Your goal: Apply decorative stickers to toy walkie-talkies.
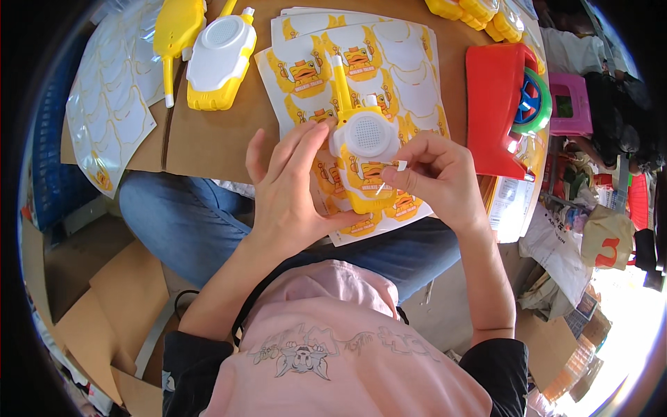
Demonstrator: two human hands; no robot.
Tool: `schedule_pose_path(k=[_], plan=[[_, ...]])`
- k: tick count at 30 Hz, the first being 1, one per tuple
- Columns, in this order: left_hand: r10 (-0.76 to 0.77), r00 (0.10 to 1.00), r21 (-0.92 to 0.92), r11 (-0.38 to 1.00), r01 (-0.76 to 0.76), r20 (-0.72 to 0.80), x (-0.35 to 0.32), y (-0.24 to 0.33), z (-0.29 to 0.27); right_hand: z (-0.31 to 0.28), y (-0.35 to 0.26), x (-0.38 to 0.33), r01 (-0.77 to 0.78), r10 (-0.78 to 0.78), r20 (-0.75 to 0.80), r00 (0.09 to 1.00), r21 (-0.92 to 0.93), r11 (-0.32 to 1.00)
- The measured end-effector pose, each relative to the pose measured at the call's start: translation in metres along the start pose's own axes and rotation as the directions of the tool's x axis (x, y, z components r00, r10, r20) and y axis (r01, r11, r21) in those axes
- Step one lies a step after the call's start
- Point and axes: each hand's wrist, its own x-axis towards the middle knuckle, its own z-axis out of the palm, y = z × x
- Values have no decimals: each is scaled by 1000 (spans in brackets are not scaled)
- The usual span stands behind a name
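A yellow and white toy walkie-talkie (367,135) lies on printed sticker sheets (410,76) on the cardboard-covered table. My left hand (288,184) spans its left side, index finger at the upper edge and thumb at the bottom end, steadying it. Over the toy's lower front is a duck-printed sticker (368,175). My right hand (438,174) is closed in a pinch at the sticker's right edge, where a small white tab (401,165) sticks out between thumb and forefinger. The sticker's exact contact with the toy cannot be made out.
Two similar toys stand off to the left, a white-fronted toy (221,59) and a yellow-backed toy (177,31). Peeled sticker sheets (114,104) lie beyond the left edge. A red tape dispenser (495,104) with a green-blue wheel is at right. Several yellow pieces (479,14) sit far right.
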Motion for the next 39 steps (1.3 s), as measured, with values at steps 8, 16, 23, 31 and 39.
schedule_pose_path(k=[8,16,23,31,39], plan=[[4,1000,4,1000,-4,-8,1,2,-1,-1,2,0,-12,12,-1,1000,18,1000],[10,1000,6,1000,-10,-15,2,2,-1,-2,3,1,-23,23,0,1000,55,998],[17,1000,7,1000,-17,-16,2,1,-1,-1,1,2,-29,28,14,1000,96,995],[37,999,-1,999,-37,-29,2,1,0,-1,4,2,-26,26,-2,1000,98,995],[14,1000,1,1000,-14,-10,2,2,-2,0,3,2,-35,36,-9,999,88,996]])
